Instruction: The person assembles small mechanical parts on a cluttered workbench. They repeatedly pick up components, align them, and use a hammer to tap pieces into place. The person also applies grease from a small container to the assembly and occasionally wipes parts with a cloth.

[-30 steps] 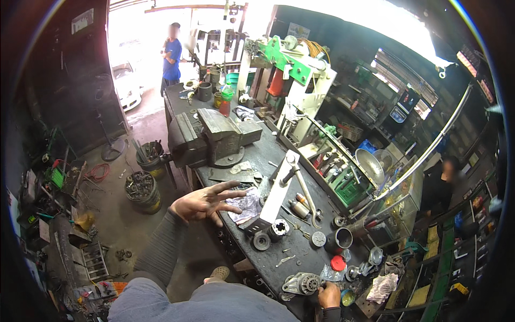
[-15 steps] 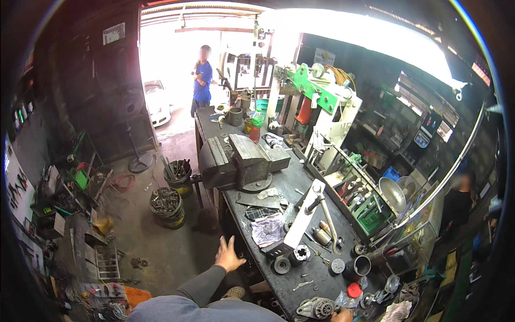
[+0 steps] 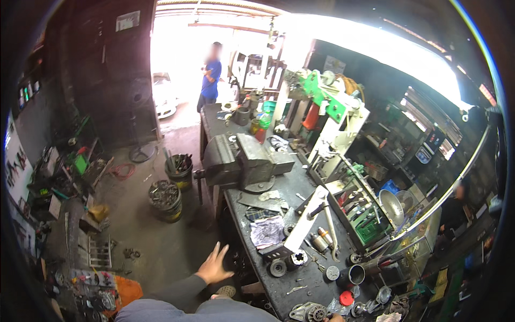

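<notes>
My left hand (image 3: 214, 266) is held over the floor beside the bench, fingers spread, with nothing in it. Only a small part of my right hand (image 3: 335, 318) shows at the lower edge, against the right side of a round metal housing (image 3: 307, 313) on the bench; its fingers are mostly cut off. Close by lie a red cap (image 3: 346, 298), a clear plastic bag (image 3: 337, 307) and a metal piston with rod (image 3: 360, 308). Farther up the bench are a hollow metal cylinder (image 3: 356, 275), a round metal disc (image 3: 332, 273), a dark ring (image 3: 277, 268) and a toothed metal part (image 3: 296, 259).
A big vise (image 3: 244, 161) is mounted on the dark workbench (image 3: 263, 212). A white post with a lever (image 3: 307, 220) rises from it, beside a stained cloth (image 3: 266, 232). Buckets of metal parts (image 3: 165, 199) stand on the floor. A person in blue (image 3: 211, 78) stands at the doorway.
The view has shifted a little. My left hand has moved slightly left and toward me, fingers still spread. My right hand stays by the metal housing, now showing less.
</notes>
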Available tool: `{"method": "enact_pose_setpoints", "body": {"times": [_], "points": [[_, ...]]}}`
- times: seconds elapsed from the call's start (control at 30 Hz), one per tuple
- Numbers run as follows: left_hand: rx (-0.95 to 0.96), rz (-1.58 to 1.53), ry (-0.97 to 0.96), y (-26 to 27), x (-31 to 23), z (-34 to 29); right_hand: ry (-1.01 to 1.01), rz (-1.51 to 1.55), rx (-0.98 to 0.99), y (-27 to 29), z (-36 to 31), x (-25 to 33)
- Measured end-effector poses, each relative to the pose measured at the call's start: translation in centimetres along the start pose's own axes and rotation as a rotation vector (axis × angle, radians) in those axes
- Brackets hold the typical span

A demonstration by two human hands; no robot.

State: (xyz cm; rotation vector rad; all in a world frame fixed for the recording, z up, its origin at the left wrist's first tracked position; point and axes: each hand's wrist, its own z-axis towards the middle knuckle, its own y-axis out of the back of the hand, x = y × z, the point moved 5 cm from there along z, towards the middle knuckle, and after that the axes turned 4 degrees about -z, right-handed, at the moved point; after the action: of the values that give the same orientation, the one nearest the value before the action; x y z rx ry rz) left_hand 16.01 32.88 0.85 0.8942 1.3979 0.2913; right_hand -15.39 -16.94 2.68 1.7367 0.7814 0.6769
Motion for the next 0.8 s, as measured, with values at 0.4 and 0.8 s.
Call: {"method": "enact_pose_setpoints", "body": {"times": [0.4, 0.8], "points": [[0.048, 0.109, -0.160, -3.8, -2.7, 3.5, 0.121, -0.015, -0.128, -4.2, 1.5, -2.1], [-0.867, -1.104, 0.595, 14.2, 15.0, 9.5, 0.176, -0.157, 0.005, 2.9, 0.1, 1.7]]}}
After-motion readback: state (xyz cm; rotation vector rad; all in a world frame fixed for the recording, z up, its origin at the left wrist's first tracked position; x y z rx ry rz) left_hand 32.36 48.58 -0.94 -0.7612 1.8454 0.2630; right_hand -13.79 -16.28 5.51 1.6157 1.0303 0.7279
